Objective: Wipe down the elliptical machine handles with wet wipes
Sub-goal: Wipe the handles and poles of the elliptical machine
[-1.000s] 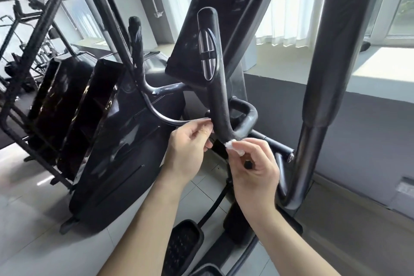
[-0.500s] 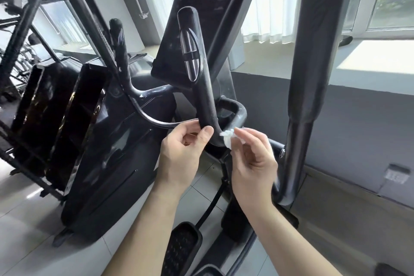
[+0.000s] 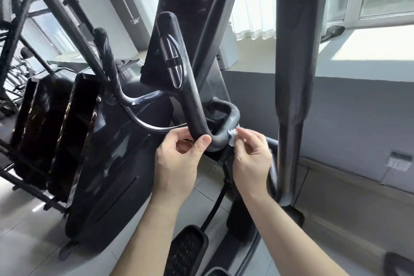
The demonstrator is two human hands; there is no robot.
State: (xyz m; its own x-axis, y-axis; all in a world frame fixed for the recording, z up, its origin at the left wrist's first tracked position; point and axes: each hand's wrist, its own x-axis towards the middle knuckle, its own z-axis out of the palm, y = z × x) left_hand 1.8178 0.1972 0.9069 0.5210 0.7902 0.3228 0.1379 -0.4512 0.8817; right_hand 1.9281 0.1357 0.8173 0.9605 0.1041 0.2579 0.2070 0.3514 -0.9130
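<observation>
The elliptical's fixed black handle (image 3: 190,101) rises in the middle, with a silver pulse sensor near its top, and curves at the bottom into a grey bar (image 3: 226,125). My left hand (image 3: 177,163) grips the handle's lower bend, thumb on the near side. My right hand (image 3: 251,159) pinches a small crumpled white wet wipe (image 3: 233,138) and holds it against the grey curved bar. The dark console (image 3: 197,18) stands behind the handle. The other fixed handle (image 3: 105,56) is further left.
A thick black moving arm (image 3: 293,63) stands upright close to my right hand. A foot pedal (image 3: 186,251) lies below between my forearms. More black machines (image 3: 44,130) line the left. A grey wall with a socket (image 3: 398,161) and a bright windowsill lie to the right.
My right hand slid the wipe along the curved bar, from the base of the handle rightward and up. My left hand kept its hold on the bend. The view shifted slightly.
</observation>
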